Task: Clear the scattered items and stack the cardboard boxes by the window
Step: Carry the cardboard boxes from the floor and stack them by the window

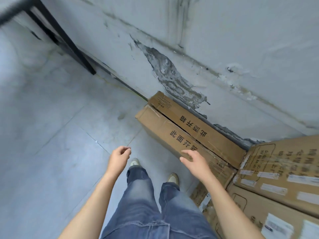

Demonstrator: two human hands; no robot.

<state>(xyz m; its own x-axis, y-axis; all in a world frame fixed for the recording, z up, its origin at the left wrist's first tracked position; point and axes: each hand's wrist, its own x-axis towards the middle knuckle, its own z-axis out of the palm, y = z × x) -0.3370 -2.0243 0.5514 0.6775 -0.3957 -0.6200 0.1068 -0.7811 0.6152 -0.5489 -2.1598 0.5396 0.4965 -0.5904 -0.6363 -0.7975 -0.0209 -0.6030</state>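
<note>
A long flat cardboard box point(165, 130) with black printed characters lies on the floor against the wall; a second long box point(198, 125) lies beside it, nearer the wall. Two bigger cardboard boxes point(283, 171) with white labels are stacked at the right. My right hand point(195, 163) hovers with loosely spread fingers over the near edge of the front long box, holding nothing. My left hand point(119, 157) hangs over the floor to the left of that box, fingers loosely curled and empty.
The grey tiled floor point(60, 135) stretches to the left. A black metal frame leg point(69, 44) stands at the upper left by the wall. The wall point(224, 40) has peeling, stained plaster. My legs and shoes point(136, 163) are below.
</note>
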